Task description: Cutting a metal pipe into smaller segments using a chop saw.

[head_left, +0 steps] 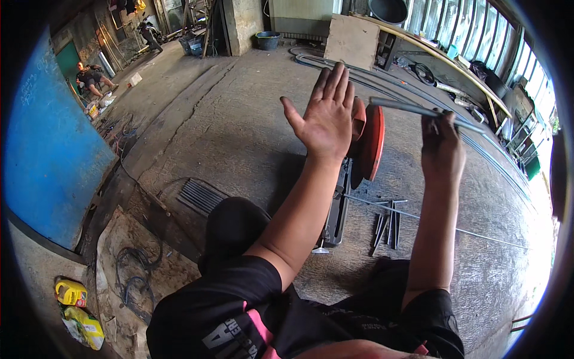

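My left hand (327,122) is raised in the middle with its palm showing and fingers stretched out, holding nothing. Dark grime covers its fingertips. Up at the right, my right hand (443,143) grips a short grey metal rod (400,106), which slants across above the floor. Behind my left hand stands a cut-off saw with a red blade guard (375,140); my hand and forearm hide part of it. From the saw's base (338,218) a long thin metal rod (436,224) runs out to the right. Several short dark metal pieces (391,226) lie beside the base.
Several cut rods (203,196) lie side by side left of the saw. Long bars (502,161) stretch along the right floor. A blue panel (54,155) stands at left, with a coiled cable (136,269) and yellow container (72,293) near it. A person (92,78) sits far left.
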A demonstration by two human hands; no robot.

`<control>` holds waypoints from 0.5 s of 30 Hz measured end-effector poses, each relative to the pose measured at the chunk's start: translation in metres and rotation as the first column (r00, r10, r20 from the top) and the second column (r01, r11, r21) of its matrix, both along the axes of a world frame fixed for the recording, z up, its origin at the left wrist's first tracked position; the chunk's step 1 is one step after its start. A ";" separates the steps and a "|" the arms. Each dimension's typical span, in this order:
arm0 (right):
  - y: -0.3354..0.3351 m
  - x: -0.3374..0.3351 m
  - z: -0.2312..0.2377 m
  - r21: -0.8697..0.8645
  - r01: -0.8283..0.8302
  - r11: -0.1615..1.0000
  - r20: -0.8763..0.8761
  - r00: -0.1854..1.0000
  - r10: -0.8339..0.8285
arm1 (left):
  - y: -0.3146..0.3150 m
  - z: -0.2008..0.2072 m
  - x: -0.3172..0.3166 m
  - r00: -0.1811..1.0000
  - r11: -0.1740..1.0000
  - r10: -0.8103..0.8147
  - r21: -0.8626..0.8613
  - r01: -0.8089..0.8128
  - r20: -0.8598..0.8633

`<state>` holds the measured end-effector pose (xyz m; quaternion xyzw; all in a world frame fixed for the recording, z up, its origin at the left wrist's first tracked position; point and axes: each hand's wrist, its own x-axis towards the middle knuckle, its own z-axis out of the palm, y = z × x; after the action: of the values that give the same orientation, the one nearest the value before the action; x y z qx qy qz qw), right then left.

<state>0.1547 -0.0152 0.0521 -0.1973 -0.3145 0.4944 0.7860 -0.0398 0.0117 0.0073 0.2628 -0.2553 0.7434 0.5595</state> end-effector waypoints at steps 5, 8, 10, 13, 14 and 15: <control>-0.008 -0.025 -0.010 -0.083 -0.132 0.988 -0.039 0.991 0.129 | -0.010 0.003 0.015 1.000 0.999 -0.024 -0.032 0.024 -0.020; -0.014 -0.037 -0.012 -0.104 -0.170 0.980 -0.025 0.985 0.168 | -0.016 0.007 0.019 0.999 0.999 -0.025 0.029 0.026 -0.036; -0.017 -0.045 -0.014 -0.095 -0.205 0.974 -0.050 0.978 0.201 | -0.019 0.010 0.019 0.999 0.999 -0.022 0.022 0.023 -0.031; -0.018 -0.050 -0.017 -0.080 -0.247 0.966 -0.065 0.968 0.243 | -0.022 0.014 0.018 1.000 1.000 -0.026 0.007 0.026 -0.013; -0.021 -0.054 -0.015 -0.092 -0.242 0.966 -0.077 0.969 0.235 | -0.023 0.014 0.018 0.999 0.999 -0.033 0.000 0.033 0.000; -0.022 -0.056 -0.014 -0.104 -0.236 0.966 -0.090 0.970 0.227 | -0.023 0.014 0.018 0.999 0.999 -0.032 -0.002 0.032 0.000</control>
<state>0.0984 -0.0372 0.0377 -0.1845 -0.2760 0.6071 0.7219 -0.0216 -0.0117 0.0209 0.2579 -0.2590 0.7346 0.5717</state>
